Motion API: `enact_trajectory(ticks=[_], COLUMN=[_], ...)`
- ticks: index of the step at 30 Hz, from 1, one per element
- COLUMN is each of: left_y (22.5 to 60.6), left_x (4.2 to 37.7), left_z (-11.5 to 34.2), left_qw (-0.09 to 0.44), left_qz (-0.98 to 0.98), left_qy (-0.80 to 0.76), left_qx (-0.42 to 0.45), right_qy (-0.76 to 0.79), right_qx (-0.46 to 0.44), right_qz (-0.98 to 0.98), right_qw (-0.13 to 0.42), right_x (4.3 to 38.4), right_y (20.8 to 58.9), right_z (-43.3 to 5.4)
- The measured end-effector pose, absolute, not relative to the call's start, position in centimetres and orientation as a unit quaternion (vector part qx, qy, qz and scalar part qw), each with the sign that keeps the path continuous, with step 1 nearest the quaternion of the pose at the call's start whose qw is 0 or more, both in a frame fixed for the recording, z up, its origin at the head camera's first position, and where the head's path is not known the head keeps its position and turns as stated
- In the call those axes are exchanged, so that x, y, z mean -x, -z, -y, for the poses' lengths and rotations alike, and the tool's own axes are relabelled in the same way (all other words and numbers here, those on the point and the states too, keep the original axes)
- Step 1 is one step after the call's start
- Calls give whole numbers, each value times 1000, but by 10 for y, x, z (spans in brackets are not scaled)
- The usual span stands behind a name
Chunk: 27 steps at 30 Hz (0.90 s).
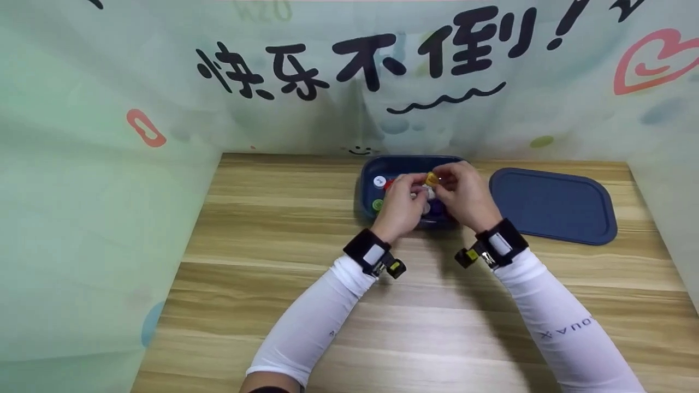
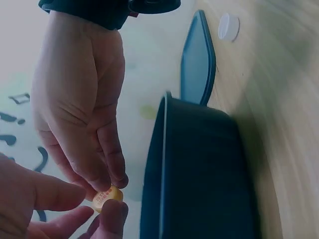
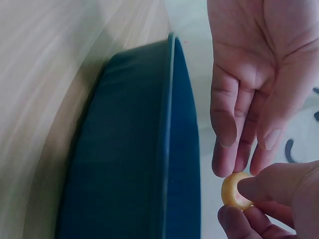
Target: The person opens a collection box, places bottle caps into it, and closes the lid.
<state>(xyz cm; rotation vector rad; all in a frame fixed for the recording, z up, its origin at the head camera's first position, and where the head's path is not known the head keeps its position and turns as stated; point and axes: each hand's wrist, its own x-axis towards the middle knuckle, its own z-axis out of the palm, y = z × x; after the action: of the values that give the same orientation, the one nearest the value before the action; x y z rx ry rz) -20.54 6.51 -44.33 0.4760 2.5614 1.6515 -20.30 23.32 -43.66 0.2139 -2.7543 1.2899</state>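
A small yellow bottle cap [image 1: 432, 179] with red print is pinched between the thumb and fingertips of my right hand [image 1: 468, 196], above the dark blue box [image 1: 362, 191]. In the right wrist view the cap [image 3: 236, 191] is turned on its side. My left hand [image 1: 401, 204] comes in from the left with fairly straight fingers, fingertips right at the cap's edge. Inside the box lie several caps, among them a white one [image 1: 379, 182] and a green one [image 1: 377, 204]. Both hands hide much of the box's contents.
A flat dark blue lid [image 1: 554, 204] lies on the wooden table [image 1: 262, 240] to the right of the box. Near that lid, a white cap [image 2: 229, 27] sits on the table in the left wrist view. A printed cloth wall [image 1: 306, 125] stands close behind the box.
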Motion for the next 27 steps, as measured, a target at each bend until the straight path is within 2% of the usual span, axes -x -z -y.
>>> enact_trajectory(ticks=[5, 12, 19, 27], left_y=[453, 460, 458, 457], left_x=[219, 228, 220, 204], left_z=[-68, -67, -66, -70], left_qw=[65, 77, 73, 50], left_qz=[-799, -785, -788, -794], left_qy=[-581, -599, -595, -576], left_qx=[-138, -137, -141, -184], right_qy=[-438, -448, -436, -394], right_qx=[-61, -57, -56, -62], right_qz=[897, 892, 897, 913], right_qw=[26, 14, 45, 86], right_x=[214, 213, 201, 173], right_y=[446, 450, 443, 433], right_z=[-239, -247, -253, -270])
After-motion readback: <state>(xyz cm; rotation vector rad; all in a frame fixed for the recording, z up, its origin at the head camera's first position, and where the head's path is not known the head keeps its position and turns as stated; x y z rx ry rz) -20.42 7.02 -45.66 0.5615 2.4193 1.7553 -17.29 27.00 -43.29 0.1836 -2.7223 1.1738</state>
